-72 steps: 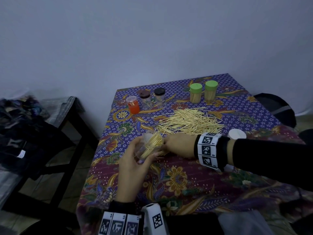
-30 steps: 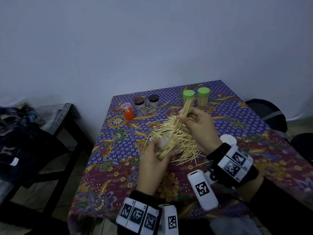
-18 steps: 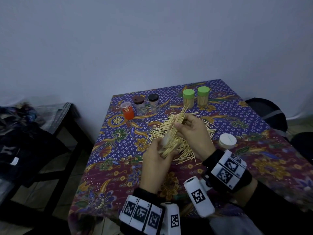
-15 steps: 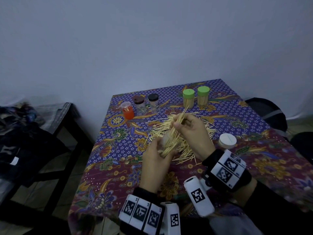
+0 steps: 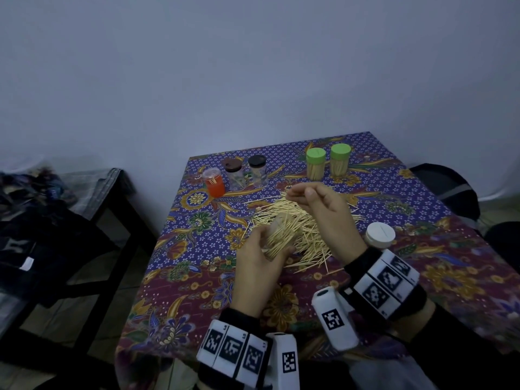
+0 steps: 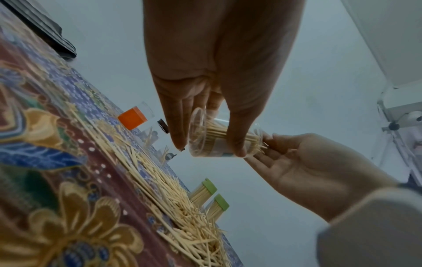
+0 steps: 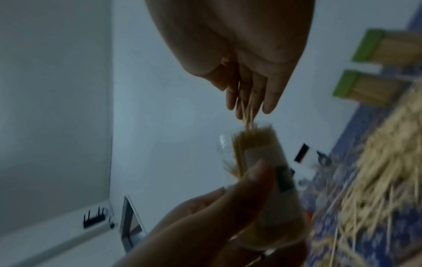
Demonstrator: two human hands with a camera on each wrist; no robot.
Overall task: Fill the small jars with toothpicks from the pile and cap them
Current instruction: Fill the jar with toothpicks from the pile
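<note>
left hand (image 5: 260, 258) grips toothpick jar (image 6: 222, 140), right hand (image 5: 323, 209) pinches few toothpicks (image 7: 247, 112).

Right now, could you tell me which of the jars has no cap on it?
The clear jar gripped in the left hand: its mouth is open, toothpicks poking out. The jars standing on the table all wear caps.

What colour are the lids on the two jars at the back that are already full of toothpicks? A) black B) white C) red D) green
D: the two full jars standing side by side at the far edge of the table both wear green lids.
</note>
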